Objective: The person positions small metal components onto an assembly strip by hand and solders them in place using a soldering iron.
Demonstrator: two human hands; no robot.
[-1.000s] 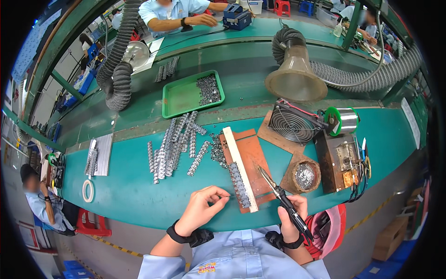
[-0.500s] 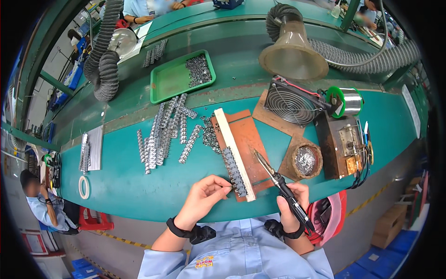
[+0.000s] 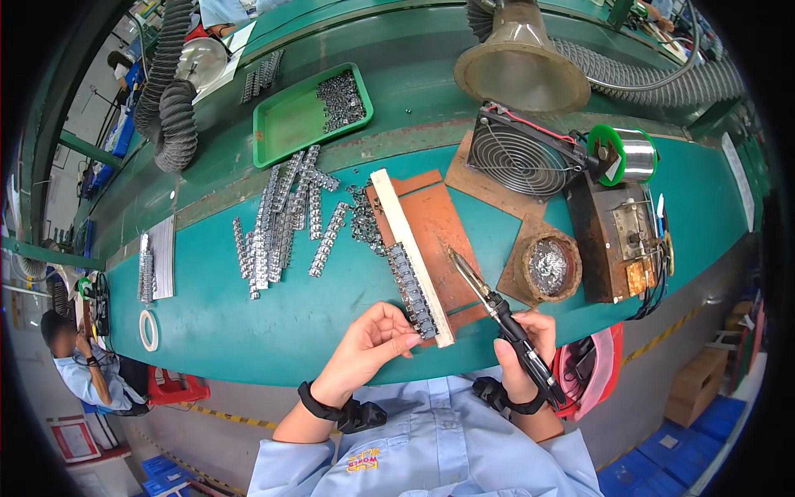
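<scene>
your left hand (image 3: 368, 348) pinches the near end of the row of small metal parts (image 3: 412, 290) lying against the white bar (image 3: 411, 253); your right hand (image 3: 523, 344) grips the soldering iron (image 3: 497, 306), tip raised off it. loose strips (image 3: 281, 219) look unsoldered yet.

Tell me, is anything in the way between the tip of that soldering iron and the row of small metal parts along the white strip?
Nothing visible. The soldering iron in the right hand points over bare brown board toward the row of parts, which the left hand touches at its near end.
</scene>
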